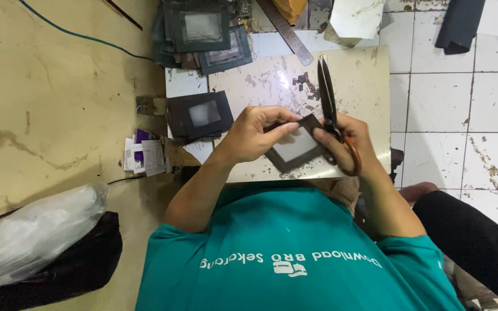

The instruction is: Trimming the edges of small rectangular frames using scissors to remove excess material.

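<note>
- Landmark: the pale work board [364, 75] that lies on the floor in front of the seated person; all places below are given from it.
- Left hand [255, 135]: over the board's near middle, clenched on the left edge of a dark square frame [295, 147], thumb on top.
- Frame: held just above the board's near edge, tilted, with a pale window in its centre. Both hands touch it.
- Right hand [350, 138]: over the near right part of the board, grasping scissors [328, 101] by the orange-brown loops, fingertips also pressing the frame's right edge.
- Scissors: blades look closed (or nearly so) and point away toward the board's far edge; no cut in progress can be made out.
- One stack of like frames [200, 115] rests on the board's left edge; a larger pile [203, 31] sits at its far left corner.
- Steel ruler [286, 31] lies slanted across the far edge. Small dark offcuts [304, 83] are scattered mid-board.
- Left of the board: paper slips [142, 155], and nearer the person a clear plastic bag [36, 233].
- Risk, judged: the long blades sit very close to the left thumb and fingers; a slip while repositioning could nick them.
- Risk, judged: the frame is held in the air with no support, so it may flex and a trim could run crooked into the window.
- Risk, judged: offcuts underfoot of the work could get trapped beneath the frame if it is set down.
</note>
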